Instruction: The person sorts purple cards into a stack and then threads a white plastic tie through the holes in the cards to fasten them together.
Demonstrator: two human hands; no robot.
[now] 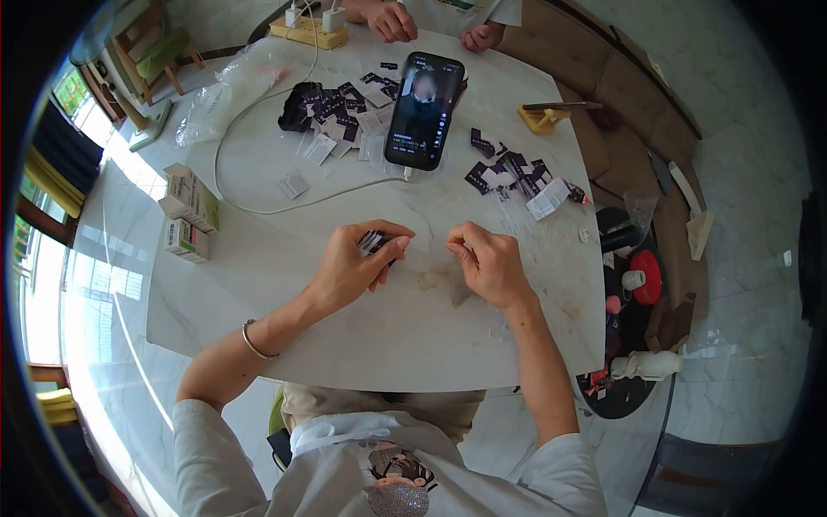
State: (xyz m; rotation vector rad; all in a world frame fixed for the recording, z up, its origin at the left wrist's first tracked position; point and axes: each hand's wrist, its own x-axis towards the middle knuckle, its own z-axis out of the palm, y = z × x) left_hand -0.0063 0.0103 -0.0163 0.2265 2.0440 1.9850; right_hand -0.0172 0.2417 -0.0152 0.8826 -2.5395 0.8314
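My left hand (349, 269) is closed around a small stack of purple-and-white printed tags (373, 241), with the thumb and fingertips curled over it. To its right, my right hand (493, 265) is held in a pinch above the marble-look table (388, 345); what it grips, if anything, is too small to make out. Beyond both hands, a phone (425, 110) showing a video is propped up with a white cable plugged in. One heap of purple and white tags (332, 116) lies left of the phone, and another heap (517, 177) lies to its right.
Two small boxes (188, 211) stand at the left edge. A white cable (217, 164) loops across the table to a power strip (307, 33). Clear plastic bags (228, 99) lie at the far left. Across the table are another person's hands (392, 21). A yellow stand (543, 119) sits at right.
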